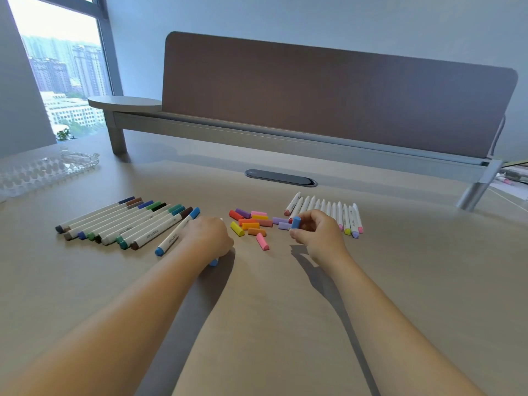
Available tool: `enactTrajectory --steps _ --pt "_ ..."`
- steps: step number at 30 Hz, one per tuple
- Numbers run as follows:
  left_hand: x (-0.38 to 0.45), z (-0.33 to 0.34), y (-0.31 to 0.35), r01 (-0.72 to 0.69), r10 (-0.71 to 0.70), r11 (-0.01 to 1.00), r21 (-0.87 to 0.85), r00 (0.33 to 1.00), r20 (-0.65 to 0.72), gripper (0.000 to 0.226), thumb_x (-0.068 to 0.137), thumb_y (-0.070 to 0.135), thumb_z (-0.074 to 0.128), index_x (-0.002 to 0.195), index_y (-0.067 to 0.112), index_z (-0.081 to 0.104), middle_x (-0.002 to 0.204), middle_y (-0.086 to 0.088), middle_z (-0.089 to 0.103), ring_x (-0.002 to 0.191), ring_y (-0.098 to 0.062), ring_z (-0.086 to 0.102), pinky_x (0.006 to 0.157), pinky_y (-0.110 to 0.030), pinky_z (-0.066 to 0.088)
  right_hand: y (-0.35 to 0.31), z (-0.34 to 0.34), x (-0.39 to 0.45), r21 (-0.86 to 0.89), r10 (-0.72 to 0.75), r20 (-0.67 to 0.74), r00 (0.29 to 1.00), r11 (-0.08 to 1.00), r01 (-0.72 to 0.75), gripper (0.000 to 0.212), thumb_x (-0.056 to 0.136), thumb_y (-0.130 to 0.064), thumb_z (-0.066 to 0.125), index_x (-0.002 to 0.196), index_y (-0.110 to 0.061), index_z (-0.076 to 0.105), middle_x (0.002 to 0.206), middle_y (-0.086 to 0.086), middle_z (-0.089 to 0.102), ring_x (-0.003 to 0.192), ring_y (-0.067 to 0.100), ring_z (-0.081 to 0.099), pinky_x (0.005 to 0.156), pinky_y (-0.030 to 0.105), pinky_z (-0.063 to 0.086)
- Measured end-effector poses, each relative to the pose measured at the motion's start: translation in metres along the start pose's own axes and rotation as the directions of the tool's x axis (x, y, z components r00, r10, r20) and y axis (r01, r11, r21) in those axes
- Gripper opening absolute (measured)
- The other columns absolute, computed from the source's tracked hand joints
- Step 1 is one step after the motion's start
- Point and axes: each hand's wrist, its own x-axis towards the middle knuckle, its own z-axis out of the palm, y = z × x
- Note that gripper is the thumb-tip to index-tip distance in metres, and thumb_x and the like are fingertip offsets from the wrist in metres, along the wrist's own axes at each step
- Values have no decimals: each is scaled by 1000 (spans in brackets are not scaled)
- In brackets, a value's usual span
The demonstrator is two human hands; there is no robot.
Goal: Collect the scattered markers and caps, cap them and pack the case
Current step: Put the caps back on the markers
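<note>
Left of centre on the desk (257,324) lies a row of capped markers (125,224), dark and cool colours, side by side and slanting toward the upper right; that part looks done. Right of centre, a row of uncapped markers (328,212) waits, white barrels with pink, yellow and lilac ends showing at the near side. Between the two rows sits a loose heap of caps (251,224) in red, orange, yellow, pink and purple, so I judge roughly half the capping remains. At the middle of the frame the right hand (317,232) pinches a blue cap (296,222) between thumb and fingertips, while the left hand (208,238) is curled round a marker with a blue end (213,262), mostly hidden under the palm; they are apart, not yet joined. At the far left edge the clear plastic case (43,172) stands with no markers in it, so packing has not begun. Small grey print runs along several barrels, too blurred to read reliably.
</note>
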Motion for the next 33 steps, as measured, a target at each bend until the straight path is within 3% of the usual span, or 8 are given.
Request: enactTrajectory --steps 4,6,8,12,16,23,28,33 --pt "-11 1 -7 24 -32 995 -101 997 -76 36 95 28 40 117 2 52 96 -10 56 88 -20 58 72 -24 48 -4 -1 -3 202 36 -22 999 979 -31 29 87 -1 57 114 -9 50 99 2 56 92 19 59 80 26 51" --pt "-20 -4 -14 -6 -21 982 -187 989 -145 35 95 27 38 117 2 47 82 -7 49 72 -21 51 58 -22 38 -8 0 -2 287 54 -34 998 957 -42 23 88 -1 55 107 -12 50 98 5 58 90 18 60 77 24 51" --pt "-28 -6 -18 -89 9 946 -312 969 -247 32 96 24 38 119 2 42 67 -2 35 55 -17 33 55 -18 30 -11 3 -1 388 101 -53 993 919 -73 14 90 -2 54 99 -12 49 100 11 60 88 20 61 73 24 53" --pt "-34 -8 -21 -290 211 903 -317 942 -260 24 96 29 38 113 13 40 70 9 42 57 -5 40 53 -12 34 -16 12 5 540 213 -103 972 832 -125 17 92 -6 51 108 -3 52 99 16 62 66 12 61 63 18 52" --pt "-37 -7 -24 -401 322 853 -335 908 -267 23 95 27 40 114 16 43 86 6 49 67 -4 44 60 -11 36 -19 18 7 541 211 -133 968 834 -108 23 91 -6 53 112 1 53 94 10 59 63 5 57 56 10 49" --pt "-34 -6 -27 -417 342 832 -366 905 -252 21 94 28 41 113 18 44 82 9 47 64 -2 42 64 -12 38 -20 24 5 539 227 -80 971 829 -149 4 90 -7 55 93 -7 53 104 18 64 91 26 65 73 23 50" --pt "-33 -5 -27 -429 352 806 -407 901 -253 21 94 27 42 113 18 45 75 12 44 62 -3 42 59 -10 36 -20 26 6 481 188 -35 982 864 -148 11 91 -6 52 101 -6 57 108 17 63 75 13 60 64 15 47" --pt "-27 -6 -21 -392 301 776 -494 919 -256 25 94 28 43 113 14 53 79 6 51 63 -4 42 60 -11 35 -19 29 9 418 170 -25 985 897 -144 27 93 -5 47 118 -3 58 108 12 62 85 13 57 67 15 46"
